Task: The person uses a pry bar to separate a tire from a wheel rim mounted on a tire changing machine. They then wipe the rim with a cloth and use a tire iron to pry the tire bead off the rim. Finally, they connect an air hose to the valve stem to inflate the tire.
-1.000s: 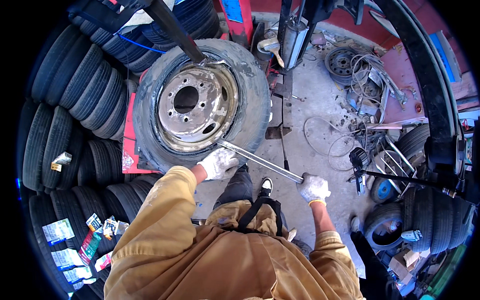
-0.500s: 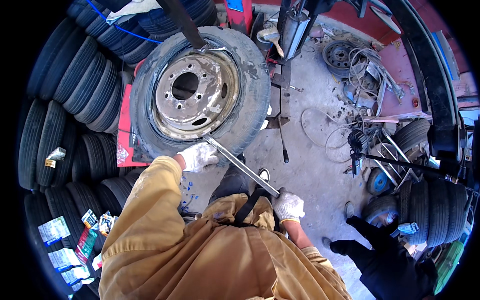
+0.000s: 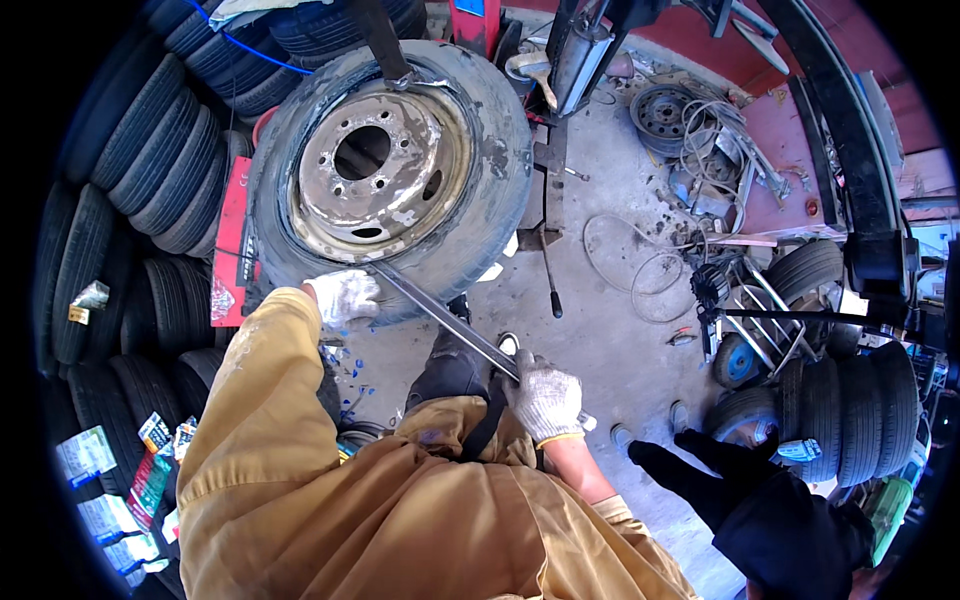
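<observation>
Right hand, white-gloved: fingers wrapped round the lower part of a steel bar, a short end of which is seen past the hand. Left hand, also gloved: laid on the near side of the tyre, just left of the bar's tip; fingers slightly bent, but whether anything is gripped by them cannot be told. The bar is slanted from the right hand up and left; its tip is set at the near seam between tyre and wheel.

Wheel face: scuffed and patchy, pierced by a large centre hole with a circle of small holes round it. It is ringed by the tyre. At the far side, the wheel's edge is met by the foot of a dark post. A red machine is partly hidden by the tyre at left.

Farther out: tyre stacks are crowded along the left. A brush is noted beyond the tyre. On the floor at right, a pale hose is looped near a bare rim. At lower right, a dark-clothed person is seen beside more tyres.
</observation>
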